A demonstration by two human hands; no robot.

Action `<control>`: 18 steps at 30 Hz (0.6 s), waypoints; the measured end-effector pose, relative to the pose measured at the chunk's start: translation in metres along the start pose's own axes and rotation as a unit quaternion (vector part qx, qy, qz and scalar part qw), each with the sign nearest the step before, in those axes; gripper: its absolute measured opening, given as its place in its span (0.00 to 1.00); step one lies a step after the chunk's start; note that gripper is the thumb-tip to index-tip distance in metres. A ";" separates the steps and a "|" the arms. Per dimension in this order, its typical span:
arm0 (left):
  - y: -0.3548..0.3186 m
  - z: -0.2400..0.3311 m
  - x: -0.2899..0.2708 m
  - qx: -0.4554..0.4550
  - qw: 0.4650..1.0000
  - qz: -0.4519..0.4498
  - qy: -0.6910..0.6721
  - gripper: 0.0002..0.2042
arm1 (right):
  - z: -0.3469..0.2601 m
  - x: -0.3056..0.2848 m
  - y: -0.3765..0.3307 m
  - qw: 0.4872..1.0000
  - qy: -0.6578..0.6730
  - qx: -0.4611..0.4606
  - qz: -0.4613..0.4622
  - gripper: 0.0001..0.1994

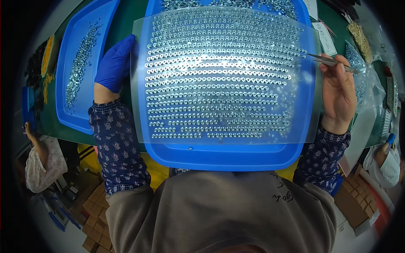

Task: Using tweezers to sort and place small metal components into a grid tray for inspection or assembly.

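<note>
The clear sheet [307, 120], with rows of shiny beads [206, 87], is over the big blue tray [228, 163] by the table's [127, 23] near edge. The gloved left hand [114, 64] is at the sheet's left edge; I cannot tell if its fingers pinch it. The bare right hand's [338, 90] fingers pinch tweezers [335, 62] near the sheet's right edge.

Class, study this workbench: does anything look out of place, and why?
Yes. One lone shiny piece lies in the blue tray, just past the near edge of the clear sheet, apart from the orderly rows of pieces. Some near rows also look odd, broken by gaps.
</note>
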State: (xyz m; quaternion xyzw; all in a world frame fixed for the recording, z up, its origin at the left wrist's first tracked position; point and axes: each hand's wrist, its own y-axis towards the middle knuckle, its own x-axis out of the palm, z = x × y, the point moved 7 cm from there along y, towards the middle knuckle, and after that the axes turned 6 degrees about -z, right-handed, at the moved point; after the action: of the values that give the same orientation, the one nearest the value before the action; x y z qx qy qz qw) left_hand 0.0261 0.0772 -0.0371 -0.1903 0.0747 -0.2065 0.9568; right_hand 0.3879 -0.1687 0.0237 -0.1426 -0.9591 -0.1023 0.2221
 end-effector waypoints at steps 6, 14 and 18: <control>0.003 -0.006 -0.004 0.011 1.000 -0.003 0.021 0.13 | 0.000 -0.002 -0.002 1.000 -0.001 0.008 0.006 0.13; -0.003 0.000 0.003 -0.004 0.999 -0.008 0.038 0.15 | -0.002 0.001 -0.002 1.000 -0.025 0.007 -0.005 0.14; -0.006 0.004 0.005 0.029 0.999 -0.012 0.043 0.15 | 0.000 0.004 -0.002 0.999 0.007 0.014 -0.032 0.14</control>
State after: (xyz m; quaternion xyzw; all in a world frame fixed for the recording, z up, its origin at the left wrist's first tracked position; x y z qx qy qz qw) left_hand 0.0291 0.0716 -0.0310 -0.1548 0.1071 -0.2284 0.9552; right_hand 0.3839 -0.1693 0.0254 -0.1079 -0.9628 -0.0967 0.2279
